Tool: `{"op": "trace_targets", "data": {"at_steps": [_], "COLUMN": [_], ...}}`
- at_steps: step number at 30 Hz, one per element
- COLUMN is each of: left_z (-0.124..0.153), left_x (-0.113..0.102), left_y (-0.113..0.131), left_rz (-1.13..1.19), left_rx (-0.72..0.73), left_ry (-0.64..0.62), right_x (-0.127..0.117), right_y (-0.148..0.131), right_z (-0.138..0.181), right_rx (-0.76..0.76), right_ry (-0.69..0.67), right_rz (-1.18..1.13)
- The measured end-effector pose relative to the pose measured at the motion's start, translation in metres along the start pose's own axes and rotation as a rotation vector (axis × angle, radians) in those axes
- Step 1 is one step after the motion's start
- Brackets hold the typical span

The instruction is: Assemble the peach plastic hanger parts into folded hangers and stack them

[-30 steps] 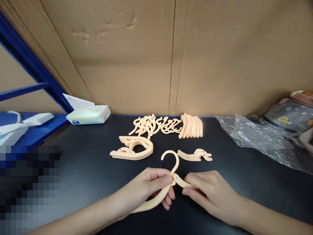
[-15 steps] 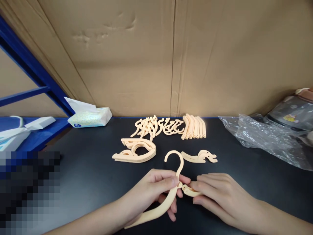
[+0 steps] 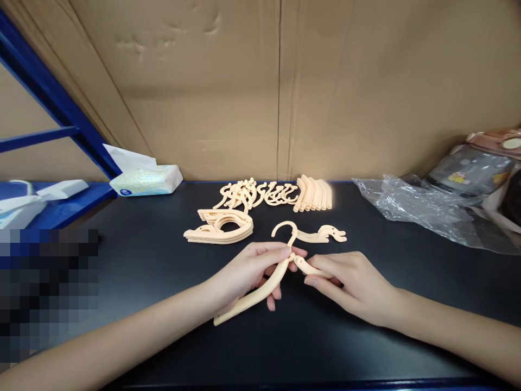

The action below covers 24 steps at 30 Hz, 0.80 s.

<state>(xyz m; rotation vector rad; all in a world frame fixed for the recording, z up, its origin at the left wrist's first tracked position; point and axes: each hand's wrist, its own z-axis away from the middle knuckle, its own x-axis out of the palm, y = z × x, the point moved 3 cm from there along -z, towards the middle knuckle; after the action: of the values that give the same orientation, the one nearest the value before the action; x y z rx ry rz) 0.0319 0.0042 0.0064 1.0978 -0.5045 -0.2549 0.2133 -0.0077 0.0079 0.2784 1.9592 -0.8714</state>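
Note:
My left hand (image 3: 250,269) pinches a cream plastic hanger piece (image 3: 260,288), a hook on top and a long curved arm running down to the left. My right hand (image 3: 352,282) grips a second curved cream arm (image 3: 305,266), its end touching the first piece just below the hook. Both hands hover low over the black tabletop (image 3: 163,326). Just beyond my fingers lies a loose arm piece (image 3: 321,235).
A stack of folded hangers (image 3: 220,231) lies left of centre, a heap of hooks (image 3: 256,194) and a row of arms (image 3: 315,194) behind it. Tissue pack (image 3: 142,179) at back left, crumpled clear plastic (image 3: 423,209) and a bag at right, cardboard wall behind.
Both hands with the hanger pieces sit farther from me in the picture. The right-hand arm's end, apart half a second ago, now touches the hook piece.

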Motion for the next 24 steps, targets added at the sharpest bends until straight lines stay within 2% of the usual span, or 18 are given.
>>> {"op": "trace_targets", "data": {"at_steps": [7, 14, 24], "left_z": [-0.005, -0.003, -0.002], "left_x": [-0.002, -0.003, -0.006], "left_y": [0.0, 0.002, 0.0], "left_rz": [-0.17, -0.126, -0.154], "left_rx": [-0.068, 0.024, -0.017], "left_ry": [-0.013, -0.129, -0.187], "right_x": [0.005, 0.002, 0.002], "right_y": [0.007, 0.012, 0.01], "right_z": [-0.001, -0.003, -0.001], "right_rx": [-0.087, -0.092, -0.212], "right_ry": [-0.059, -0.077, -0.018], "right_rz": [0.199, 0.169, 0.244]}}
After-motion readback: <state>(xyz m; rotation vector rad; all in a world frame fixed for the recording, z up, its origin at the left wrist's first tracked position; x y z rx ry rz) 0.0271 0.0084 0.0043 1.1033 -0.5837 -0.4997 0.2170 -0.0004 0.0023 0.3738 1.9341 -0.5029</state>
